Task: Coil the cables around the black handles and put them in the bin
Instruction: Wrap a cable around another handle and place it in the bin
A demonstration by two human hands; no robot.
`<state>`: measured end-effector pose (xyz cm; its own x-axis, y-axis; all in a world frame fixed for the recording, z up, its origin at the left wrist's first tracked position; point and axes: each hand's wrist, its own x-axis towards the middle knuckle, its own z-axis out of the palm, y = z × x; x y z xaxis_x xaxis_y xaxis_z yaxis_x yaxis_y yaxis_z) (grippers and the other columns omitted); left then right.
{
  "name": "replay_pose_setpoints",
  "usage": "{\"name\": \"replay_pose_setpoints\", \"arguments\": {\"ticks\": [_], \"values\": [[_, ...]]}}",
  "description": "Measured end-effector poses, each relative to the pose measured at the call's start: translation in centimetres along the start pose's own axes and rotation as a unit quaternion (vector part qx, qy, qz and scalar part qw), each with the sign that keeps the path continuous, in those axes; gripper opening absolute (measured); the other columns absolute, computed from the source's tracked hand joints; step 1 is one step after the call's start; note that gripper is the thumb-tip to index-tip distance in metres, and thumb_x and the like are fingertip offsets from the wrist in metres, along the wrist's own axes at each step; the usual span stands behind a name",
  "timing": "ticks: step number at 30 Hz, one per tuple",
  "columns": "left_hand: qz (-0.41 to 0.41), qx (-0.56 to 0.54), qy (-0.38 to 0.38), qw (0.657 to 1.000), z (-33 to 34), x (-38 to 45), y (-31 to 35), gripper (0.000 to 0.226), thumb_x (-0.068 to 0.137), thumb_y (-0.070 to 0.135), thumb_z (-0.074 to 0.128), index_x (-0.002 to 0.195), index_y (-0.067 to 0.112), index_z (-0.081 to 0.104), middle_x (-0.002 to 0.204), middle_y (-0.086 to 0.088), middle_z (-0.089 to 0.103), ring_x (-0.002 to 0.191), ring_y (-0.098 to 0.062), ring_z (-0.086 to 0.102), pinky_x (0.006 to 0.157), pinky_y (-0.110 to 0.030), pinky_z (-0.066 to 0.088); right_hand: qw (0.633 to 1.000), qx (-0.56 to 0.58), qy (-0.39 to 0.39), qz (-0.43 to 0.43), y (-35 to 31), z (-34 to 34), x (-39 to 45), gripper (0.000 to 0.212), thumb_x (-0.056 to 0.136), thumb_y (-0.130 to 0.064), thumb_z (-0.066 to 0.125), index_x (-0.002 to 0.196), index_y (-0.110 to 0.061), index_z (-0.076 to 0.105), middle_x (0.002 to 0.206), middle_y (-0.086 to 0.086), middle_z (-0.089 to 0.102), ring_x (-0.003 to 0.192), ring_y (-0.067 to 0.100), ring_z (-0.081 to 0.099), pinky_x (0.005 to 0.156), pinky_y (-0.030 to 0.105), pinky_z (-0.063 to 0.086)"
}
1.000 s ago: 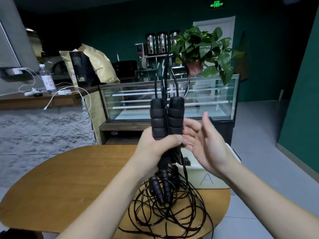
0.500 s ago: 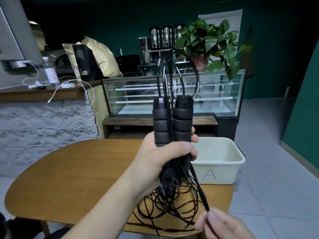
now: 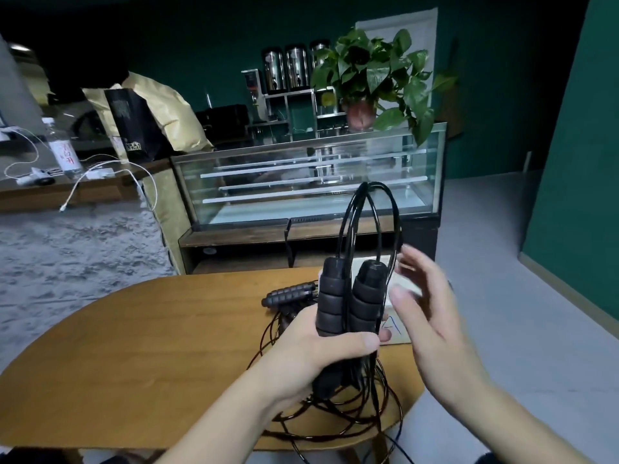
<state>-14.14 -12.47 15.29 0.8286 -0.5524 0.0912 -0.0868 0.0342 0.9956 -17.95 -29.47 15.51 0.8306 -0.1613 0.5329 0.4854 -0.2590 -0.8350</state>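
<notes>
The left hand is wrapped around the lower part of a pair of black handles, held upright and side by side above the right end of the wooden table. Black cable rises from the handle tops in several tall loops, and further strands run down past the grip. The right hand is raised just to the right of the handles, fingers spread and slightly blurred; whether a fingertip touches the cable cannot be told. Behind the handles and this hand, at the table's far right edge, stands the white bin, mostly hidden, with blue marking on its front. A second pair of handles lies flat on the table left of the bin, amid a loose cable tangle spreading to the near right edge. A glass display case stands beyond the table.
</notes>
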Motion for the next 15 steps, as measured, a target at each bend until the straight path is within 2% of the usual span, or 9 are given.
{"name": "replay_pose_setpoints", "arguments": {"ticks": [2,3,6,8,10,12,14,15], "values": [[-0.009,0.007,-0.018,1.000,0.0,0.0,-0.1,0.046,0.087,0.019,0.074,0.125,-0.003,0.063,0.125,-0.030,0.065,0.118,-0.043,0.062,0.111,-0.062,0.041,0.984,-0.099,0.048,-0.139,-0.7,-0.3,2.4,0.064,0.085,-0.009,0.051,0.146,-0.025,0.038,0.148,-0.009,0.040,0.139,0.008,0.036,0.114,0.028,0.032],[-0.017,-0.003,-0.019,1.000,0.0,-0.1,-0.2,0.047,0.086,0.022,0.075,0.124,-0.003,0.063,0.124,-0.029,0.065,0.114,-0.040,0.062,0.108,-0.064,0.042,0.967,-0.149,0.063,-0.196,-0.9,-0.5,3.6,0.069,0.080,-0.001,0.051,0.147,-0.017,0.039,0.150,0.001,0.036,0.141,0.012,0.033,0.116,0.031,0.029],[-0.040,-0.013,-0.021,0.999,-0.6,-0.3,-0.1,0.045,0.088,0.027,0.075,0.123,0.002,0.065,0.123,-0.026,0.065,0.113,-0.039,0.061,0.105,-0.064,0.044,0.915,-0.258,0.044,-0.306,-1.0,-1.1,6.0,0.069,0.075,0.005,0.047,0.142,-0.009,0.048,0.151,0.013,0.036,0.142,0.028,0.031,0.114,0.048,0.031],[-0.050,0.003,-0.028,0.998,-1.1,-0.3,0.1,0.041,0.088,0.026,0.075,0.116,-0.002,0.063,0.110,-0.028,0.064,0.098,-0.037,0.061,0.093,-0.055,0.052,0.872,-0.342,-0.025,-0.351,-0.7,-1.4,7.0,0.062,0.076,-0.001,0.042,0.135,-0.010,0.058,0.147,0.011,0.046,0.143,0.030,0.034,0.115,0.054,0.027],[-0.049,0.049,-0.015,0.998,-1.6,-0.2,0.4,0.033,0.084,0.018,0.077,0.104,-0.004,0.062,0.094,-0.018,0.064,0.085,-0.029,0.058,0.081,-0.043,0.052,0.855,-0.364,-0.140,-0.342,-0.5,-1.8,7.7,0.058,0.078,-0.009,0.035,0.128,-0.015,0.063,0.133,0.001,0.059,0.135,0.020,0.045,0.117,0.052,0.023],[-0.046,0.115,-0.003,0.992,-2.0,-0.2,0.8,0.026,0.081,0.005,0.078,0.100,-0.002,0.062,0.086,-0.007,0.067,0.079,-0.021,0.061,0.078,-0.034,0.053,0.868,-0.326,-0.232,-0.293,-0.9,-2.1,8.0,0.054,0.080,-0.015,0.030,0.120,-0.019,0.066,0.114,-0.007,0.066,0.116,0.009,0.056,0.114,0.043,0.029],[-0.042,0.176,0.002,0.983,-2.1,-0.3,1.4,0.033,0.080,-0.005,0.077,0.107,0.005,0.061,0.088,-0.003,0.072,0.079,-0.015,0.067,0.079,-0.031,0.055,0.895,-0.267,-0.273,-0.231,-1.6,-2.5,8.1,0.050,0.079,-0.022,0.030,0.113,-0.021,0.068,0.101,-0.012,0.068,0.101,0.004,0.058,0.099,0.033,0.041],[-0.035,0.202,0.013,0.979,-2.2,-0.4,1.7,0.048,0.078,-0.005,0.078,0.118,0.013,0.058,0.093,-0.003,0.074,0.082,-0.015,0.070,0.080,-0.032,0.057,0.908,-0.237,-0.282,-0.199,-2.1,-2.6,8.2,0.049,0.078,-0.025,0.032,0.110,-0.021,0.069,0.097,-0.014,0.068,0.097,0.004,0.060,0.090,0.031,0.046]]}}
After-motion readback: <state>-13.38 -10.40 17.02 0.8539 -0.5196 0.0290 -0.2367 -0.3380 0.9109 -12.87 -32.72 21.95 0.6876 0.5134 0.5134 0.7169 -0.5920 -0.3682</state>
